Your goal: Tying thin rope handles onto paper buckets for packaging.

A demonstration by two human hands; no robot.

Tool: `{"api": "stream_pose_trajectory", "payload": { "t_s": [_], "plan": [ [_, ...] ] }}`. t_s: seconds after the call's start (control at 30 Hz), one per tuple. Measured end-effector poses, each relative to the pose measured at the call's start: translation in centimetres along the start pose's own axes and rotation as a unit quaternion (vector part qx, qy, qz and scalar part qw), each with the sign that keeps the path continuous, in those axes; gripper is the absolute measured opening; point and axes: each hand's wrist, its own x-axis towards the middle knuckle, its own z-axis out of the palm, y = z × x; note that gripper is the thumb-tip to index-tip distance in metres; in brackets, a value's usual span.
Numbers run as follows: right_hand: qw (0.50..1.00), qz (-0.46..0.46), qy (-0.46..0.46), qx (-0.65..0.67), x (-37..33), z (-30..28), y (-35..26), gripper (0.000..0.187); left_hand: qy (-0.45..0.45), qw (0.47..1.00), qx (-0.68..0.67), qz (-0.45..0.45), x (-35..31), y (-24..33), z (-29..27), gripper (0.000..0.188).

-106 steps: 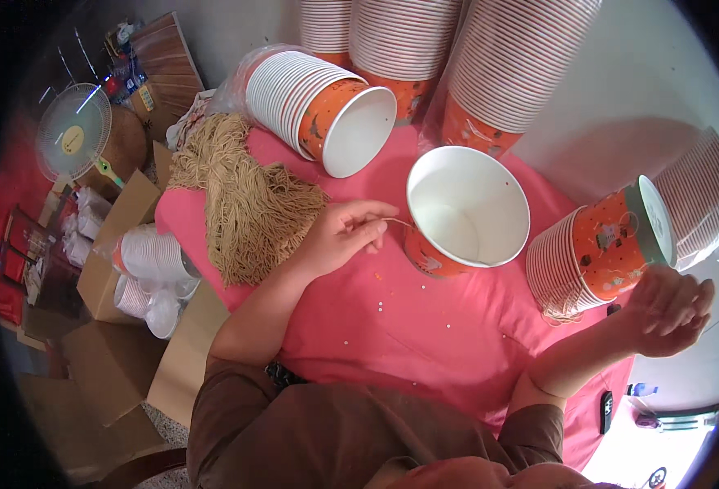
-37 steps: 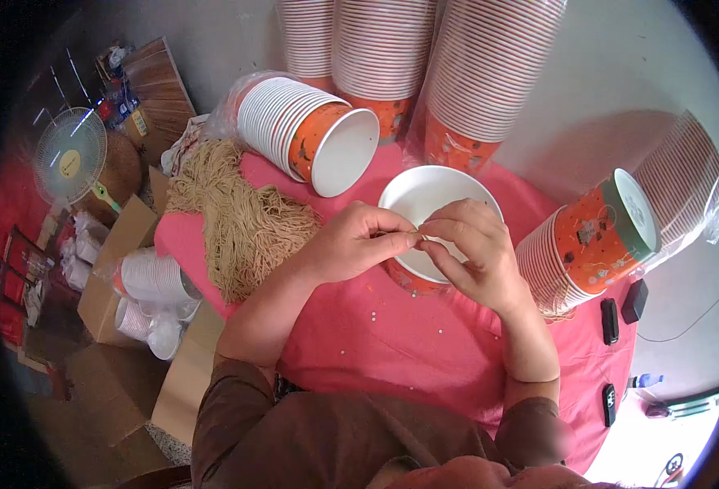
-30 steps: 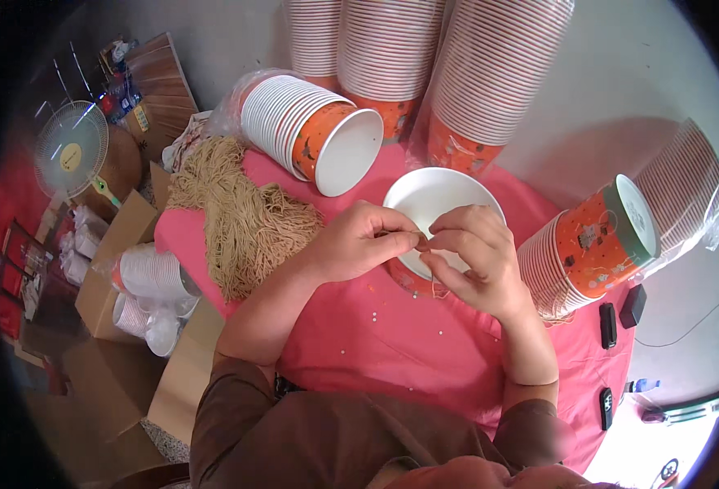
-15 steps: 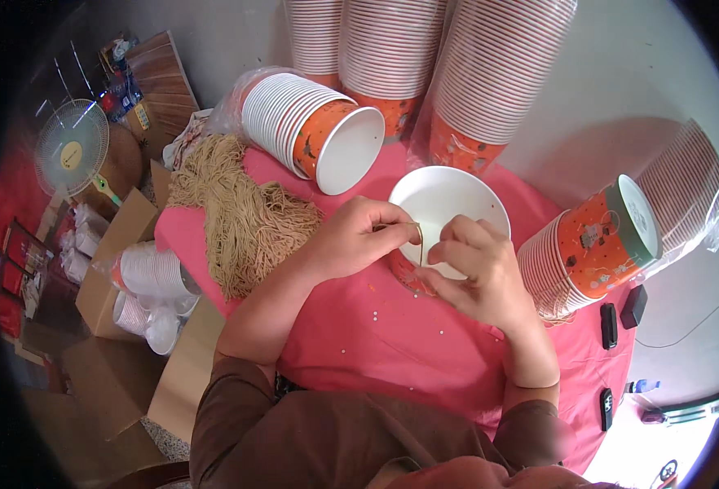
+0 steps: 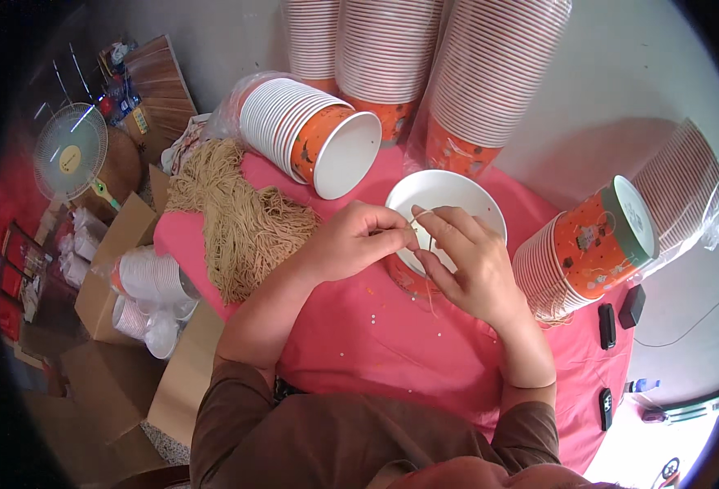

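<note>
Over an orange paper bucket with a white inside (image 5: 445,189), both my hands pinch a thin tan cord (image 5: 430,303). My left hand (image 5: 355,243) has thumb and forefinger closed on it. The fingers of my right hand (image 5: 480,265) curl against the same cord, close to the left fingertips; a loose end dangles below in front of the bucket. Beside my left forearm lies a big bundle of tan cords (image 5: 253,228). To the right, an upside-down stack of orange buckets (image 5: 584,232) has cord strands round its base.
Tall bucket stacks in clear plastic (image 5: 388,57) stand at the back, and another stack lies sideways (image 5: 347,155). Small white bits (image 5: 373,321) dot the pink tablecloth (image 5: 359,359). Black items (image 5: 608,326) edge the right side; open cardboard boxes (image 5: 184,367) and a fan (image 5: 70,155) are left.
My right hand has moved up and left, so its fingertips now meet the left ones at the cord. A loose cord end now shows hanging below.
</note>
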Motion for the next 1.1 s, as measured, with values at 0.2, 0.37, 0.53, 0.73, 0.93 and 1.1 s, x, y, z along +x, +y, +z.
{"api": "stream_pose_trajectory", "payload": {
  "t_s": [0.2,0.37,0.53,0.73,0.93,1.1],
  "plan": [
    [0.999,-0.026,0.019,0.01,-0.3,0.4,0.9,0.027,-0.031,0.998,0.052,0.015,0.0,0.2,-0.4,0.018],
    [0.999,-0.036,0.022,0.013,-0.5,0.5,1.4,0.022,-0.044,0.997,0.063,0.014,0.1,0.2,-0.1,0.019],
    [0.999,-0.045,0.026,-0.009,-0.2,0.4,1.2,0.018,-0.076,0.996,0.037,0.004,0.2,0.2,-0.3,0.016],
    [0.999,0.03,-0.021,0.03,-0.2,-0.8,1.8,0.013,-0.056,0.996,-0.067,0.007,0.0,-0.9,-0.6,0.024],
    [0.992,0.082,-0.02,0.097,-0.5,-2.6,2.6,0.01,-0.006,0.999,-0.054,0.007,0.0,-1.2,-0.4,0.016],
    [0.981,0.104,-0.019,0.161,-0.6,-2.9,2.1,0.009,0.008,0.998,-0.054,0.007,-0.1,-1.0,0.0,0.012]
  ]
}}
